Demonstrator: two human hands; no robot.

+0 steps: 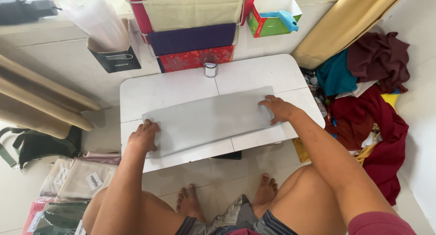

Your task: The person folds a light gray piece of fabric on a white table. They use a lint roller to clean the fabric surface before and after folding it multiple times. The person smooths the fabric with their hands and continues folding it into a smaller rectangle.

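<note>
Step in hand, by the look of it: smoothing/flattening a folded grey cloth [211, 120] on the low white tabletop [172, 87], prob. mid-fold or just squared up. Cloth lies as a long flat band across the tabletop, slightly skewed, L end lower & nearer the person, R end higher. Left hand [144, 136] rests palm-down on the cloth's L end, fingers together & curled a bit over the edge; pressing, not gripping as far as can be told. Right hand [278, 108] flat on the R end, fingers spread, pinning the top R corner area; nothing clamped in it. So cloth sits directly under both hands & spans the gap btwn them, middle part bare. Next move, judged: needs both ends kept aligned w/ even pressure so the layers don't slip; any fold would call for pinching an edge first, since both hands are flat now. Nearby: small metal cup [210, 69] at the tabletop's far edge, just beyond the cloth, not touching. Stacked folded fabrics [193, 28] behind it; heap of loose red/teal cloth [368, 103] on floor to R; packed cloths [72, 180] on floor to L.
</note>
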